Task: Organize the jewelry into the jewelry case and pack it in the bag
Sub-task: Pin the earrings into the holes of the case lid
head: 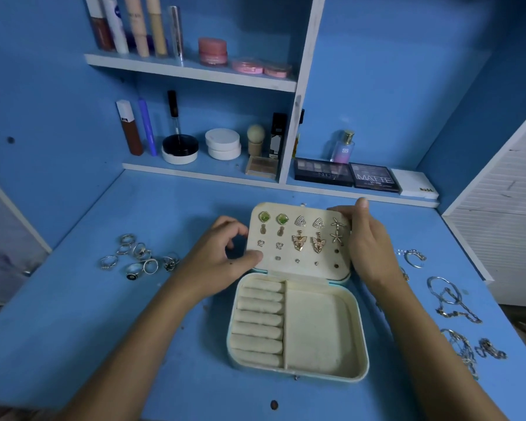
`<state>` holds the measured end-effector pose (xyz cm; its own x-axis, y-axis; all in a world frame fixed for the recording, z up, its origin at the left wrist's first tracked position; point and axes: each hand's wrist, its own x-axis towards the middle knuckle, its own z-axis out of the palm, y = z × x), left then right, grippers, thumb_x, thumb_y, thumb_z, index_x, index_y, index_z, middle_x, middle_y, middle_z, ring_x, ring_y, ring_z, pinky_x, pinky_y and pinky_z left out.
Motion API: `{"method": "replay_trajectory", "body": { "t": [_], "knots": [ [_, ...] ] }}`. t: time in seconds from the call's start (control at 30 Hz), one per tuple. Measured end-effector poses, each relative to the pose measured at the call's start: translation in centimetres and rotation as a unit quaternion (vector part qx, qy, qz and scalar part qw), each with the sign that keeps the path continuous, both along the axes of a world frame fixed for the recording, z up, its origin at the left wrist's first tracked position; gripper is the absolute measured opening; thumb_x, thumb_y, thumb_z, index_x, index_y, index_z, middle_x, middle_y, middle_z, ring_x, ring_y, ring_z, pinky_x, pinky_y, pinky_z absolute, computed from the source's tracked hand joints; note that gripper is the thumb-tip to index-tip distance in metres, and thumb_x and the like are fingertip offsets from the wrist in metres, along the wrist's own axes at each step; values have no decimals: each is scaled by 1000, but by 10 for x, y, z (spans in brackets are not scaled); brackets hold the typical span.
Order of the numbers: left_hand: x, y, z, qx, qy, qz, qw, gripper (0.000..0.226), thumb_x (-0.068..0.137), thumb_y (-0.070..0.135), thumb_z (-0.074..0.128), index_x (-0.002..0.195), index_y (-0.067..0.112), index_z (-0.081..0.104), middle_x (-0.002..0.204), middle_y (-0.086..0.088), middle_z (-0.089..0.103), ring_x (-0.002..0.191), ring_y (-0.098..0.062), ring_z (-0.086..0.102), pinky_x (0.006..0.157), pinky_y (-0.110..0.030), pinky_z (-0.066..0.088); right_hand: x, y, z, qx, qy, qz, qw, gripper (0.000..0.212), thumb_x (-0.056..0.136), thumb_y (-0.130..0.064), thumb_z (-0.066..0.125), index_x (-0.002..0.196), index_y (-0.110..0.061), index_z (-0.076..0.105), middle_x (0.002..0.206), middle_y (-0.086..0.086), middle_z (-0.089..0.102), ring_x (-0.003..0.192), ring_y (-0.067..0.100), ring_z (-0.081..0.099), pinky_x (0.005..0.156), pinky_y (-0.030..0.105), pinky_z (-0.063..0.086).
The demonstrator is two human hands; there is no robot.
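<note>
A cream jewelry case (322, 369) lies open in the middle of the blue desk, with padded ring rolls (260, 322) on its left and a bare compartment on its right. Its raised earring panel (286, 268) carries several pairs of earrings (299, 235). My left hand (216, 262) pinches the panel's lower left edge with the thumb on its front. My right hand (368, 241) grips the panel's right side, thumb over the top right corner. Several rings (138, 256) lie loose to the left. Chains and necklaces (456, 305) lie to the right. No bag is in view.
Shelves (195, 72) at the back hold lipsticks, jars, compacts, a perfume bottle (343, 147) and eyeshadow palettes (346, 176). A white slatted panel (504, 226) stands at the right edge of the desk.
</note>
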<state>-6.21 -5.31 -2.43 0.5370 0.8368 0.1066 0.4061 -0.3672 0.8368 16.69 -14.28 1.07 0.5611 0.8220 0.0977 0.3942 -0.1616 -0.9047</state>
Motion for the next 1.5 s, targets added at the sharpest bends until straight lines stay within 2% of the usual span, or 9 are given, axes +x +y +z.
{"method": "replay_trajectory", "body": {
  "t": [0.13, 0.27, 0.37, 0.5, 0.83, 1.03, 1.27, 1.4, 1.5],
  "knots": [
    [0, 1, -2, 9, -1, -1, 1000, 31, 72, 50, 64, 94, 28, 61, 107, 19, 48, 90, -3, 48, 75, -20, 38, 13, 30, 22, -32, -45, 19, 998, 55, 104, -54, 29, 100, -23, 74, 104, -13, 71, 89, -6, 64, 74, 21, 44],
    [1, 2, -5, 24, 0, 6, 1000, 31, 72, 50, 64, 93, 28, 62, 107, 21, 48, 91, -2, 49, 75, -21, 40, 21, 78, 47, -60, -221, 89, 969, 34, 103, -32, 49, 90, -11, 73, 88, 5, 73, 86, 24, 66, 67, 27, 47],
    [1, 1, -5, 34, 0, 8, 999, 37, 68, 58, 60, 93, 31, 62, 108, 20, 48, 92, -2, 50, 77, -24, 43, 12, 115, 55, -106, -325, 175, 923, 26, 98, -23, 58, 91, -4, 74, 84, 8, 72, 78, 25, 64, 66, 29, 47],
    [1, 1, -5, 49, -3, 9, 999, 44, 66, 64, 55, 93, 31, 64, 106, 19, 48, 91, -4, 50, 78, -26, 46, 0, 158, 45, -175, -458, 247, 836, 15, 90, -14, 63, 94, -14, 77, 96, 4, 74, 92, 26, 66, 83, 37, 54],
    [2, 3, -6, 70, -4, 10, 997, 41, 70, 59, 59, 93, 25, 62, 102, 18, 47, 84, -3, 51, 69, -19, 39, -17, 188, 26, -204, -600, 262, 727, 25, 96, -21, 56, 113, -35, 68, 114, 4, 65, 100, 30, 63, 70, 32, 49],
    [1, 3, -7, 67, -1, 9, 998, 49, 66, 64, 53, 94, 25, 62, 103, 18, 47, 84, -3, 51, 69, -19, 39, -21, 187, 25, -196, -601, 249, 734, 24, 96, -23, 55, 112, -34, 70, 115, 3, 68, 102, 29, 63, 70, 30, 43],
    [0, 2, -6, 63, -1, 6, 998, 38, 70, 57, 60, 93, 27, 61, 103, 19, 47, 85, 1, 50, 70, -19, 37, -25, 180, 24, -179, -609, 241, 734, 21, 96, -31, 51, 109, -32, 67, 109, 5, 66, 99, 31, 63, 69, 31, 41],
    [-1, 2, -6, 50, -7, 3, 999, 36, 69, 58, 61, 92, 31, 61, 105, 20, 47, 88, 0, 50, 72, -19, 39, -17, 170, 28, -145, -497, 254, 817, 13, 80, -24, 61, 87, -23, 72, 81, -3, 67, 86, 25, 63, 74, 33, 54],
    [-1, 1, -6, 47, -22, 6, 999, 33, 70, 53, 65, 93, 29, 63, 106, 20, 47, 89, 1, 50, 73, -14, 37, -10, 160, 35, -101, -428, 249, 863, 10, 76, -13, 66, 80, -12, 74, 79, -1, 72, 80, 18, 65, 74, 27, 55]
  ]
}}
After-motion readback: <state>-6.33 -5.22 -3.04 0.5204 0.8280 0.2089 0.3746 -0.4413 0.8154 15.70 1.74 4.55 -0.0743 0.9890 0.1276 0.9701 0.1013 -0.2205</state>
